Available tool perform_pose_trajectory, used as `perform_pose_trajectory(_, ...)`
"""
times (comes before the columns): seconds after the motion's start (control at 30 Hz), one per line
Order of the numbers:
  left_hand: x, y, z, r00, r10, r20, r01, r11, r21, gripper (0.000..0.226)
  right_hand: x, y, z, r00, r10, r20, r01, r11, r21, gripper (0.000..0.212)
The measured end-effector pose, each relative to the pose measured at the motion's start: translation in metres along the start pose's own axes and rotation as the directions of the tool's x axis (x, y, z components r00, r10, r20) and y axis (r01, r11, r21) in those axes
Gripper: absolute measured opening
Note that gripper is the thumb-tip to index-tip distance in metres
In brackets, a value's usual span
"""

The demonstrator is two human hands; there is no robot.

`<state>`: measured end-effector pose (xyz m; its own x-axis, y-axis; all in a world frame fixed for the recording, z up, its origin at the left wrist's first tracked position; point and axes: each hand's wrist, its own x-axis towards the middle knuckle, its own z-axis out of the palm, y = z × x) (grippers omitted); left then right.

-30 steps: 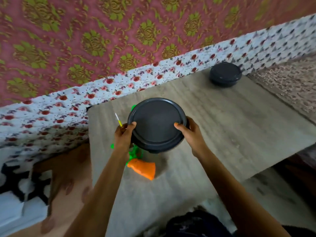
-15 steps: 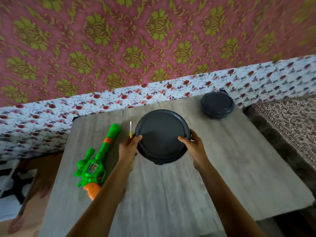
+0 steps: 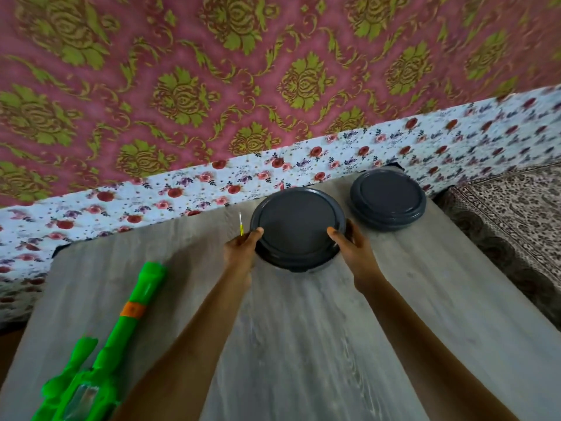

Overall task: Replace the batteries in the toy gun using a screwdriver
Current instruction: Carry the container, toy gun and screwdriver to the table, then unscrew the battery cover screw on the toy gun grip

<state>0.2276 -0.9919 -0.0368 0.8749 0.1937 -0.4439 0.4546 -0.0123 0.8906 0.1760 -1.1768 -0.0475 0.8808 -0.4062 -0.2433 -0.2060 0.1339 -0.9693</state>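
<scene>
**Container carried to the back of the table, toy gun left in the open**

I have both hands on the grey container (image 3: 297, 226). The left hand (image 3: 243, 249) grips its left rim with the thumb over the lid, and the right hand (image 3: 349, 247) does the same on the right rim. The left hand also pinches the thin screwdriver (image 3: 240, 223), whose shaft pokes up past the fingers.

A second ago I held this container close in, right above the toy. Since then I have carried it away from me, and it now sits at the far edge of the table (image 3: 303, 344), just beside the second container (image 3: 387, 199) and near the floral cloth (image 3: 182, 192). I cannot tell whether its base rests on the wood or hangs just above it.

The toy gun (image 3: 121, 329) lies flat at the near left of the table, well apart from both containers, with its barrel pointing away from me. I judge this to be clearing space. Once I let go of the container, the screwdriver is already in hand for the battery cover, which I cannot pick out yet.
</scene>
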Motion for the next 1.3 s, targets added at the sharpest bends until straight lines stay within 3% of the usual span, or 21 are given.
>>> perform_pose_trajectory(0.13,0.035,0.0,0.023,1.0,0.026,0.011,-0.025,0.999,-0.035,0.018,0.033,0.011,0.005,0.998,-0.021,-0.059,0.025,0.997,0.069,0.058)
perform_pose_trajectory(0.37,0.059,0.005,0.039,0.993,0.115,0.02,-0.116,0.993,0.03,0.033,0.069,0.028,0.009,0.99,-0.041,-0.136,0.054,0.995,0.09,0.065)
perform_pose_trajectory(0.5,0.048,-0.002,0.026,0.994,0.11,0.004,-0.11,0.994,0.007,0.031,0.048,0.026,0.01,0.972,-0.014,-0.234,0.042,0.992,0.115,0.059)
perform_pose_trajectory(0.6,0.027,-0.02,0.001,0.996,0.083,-0.009,-0.083,0.996,0.01,0.021,0.004,0.03,0.011,0.953,-0.074,-0.293,0.093,0.994,0.053,0.046)
perform_pose_trajectory(0.67,0.006,-0.034,-0.016,0.998,0.066,0.005,-0.066,0.998,0.022,0.01,-0.025,0.036,0.018,0.966,-0.112,-0.234,0.115,0.993,0.002,0.041)
perform_pose_trajectory(0.8,-0.028,-0.056,-0.044,0.994,0.101,0.04,-0.1,0.995,-0.014,0.021,-0.06,0.055,0.039,0.974,-0.221,-0.057,0.215,0.973,-0.087,0.04)
perform_pose_trajectory(1.1,-0.095,-0.091,-0.115,0.966,0.224,0.125,-0.231,0.972,0.041,0.023,-0.108,0.093,0.075,0.89,-0.418,0.181,0.444,0.886,-0.134,0.031)
perform_pose_trajectory(1.17,-0.158,-0.123,-0.152,0.943,0.32,0.09,-0.325,0.945,0.045,0.022,-0.172,0.104,0.07,0.834,-0.472,0.285,0.516,0.851,-0.1,0.032)
perform_pose_trajectory(1.3,-0.169,-0.129,-0.175,0.911,0.412,-0.009,-0.405,0.899,0.166,0.01,-0.2,0.108,0.072,0.825,-0.447,0.345,0.503,0.859,-0.091,0.036)
